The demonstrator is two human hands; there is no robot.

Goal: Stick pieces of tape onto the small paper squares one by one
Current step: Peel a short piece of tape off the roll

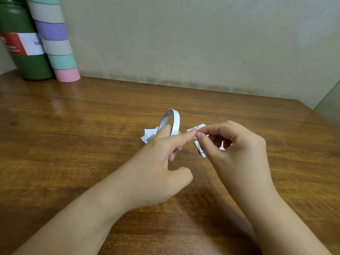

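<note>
A thin white tape roll (174,120) stands upright above the wooden table (73,126), hooked over the fingers of my left hand (160,162). My left index finger stretches right and meets the fingertips of my right hand (233,144), which pinch something tiny there, likely the tape's end. Small paper squares lie on the table in two groups: one pile (149,135) behind my left fingers, the other (199,128) under and behind my right hand, partly hidden.
A green canister (22,52) with a red and white label and a striped pastel tube (57,46) stand at the back left against the wall. The table's right edge runs near the far right corner.
</note>
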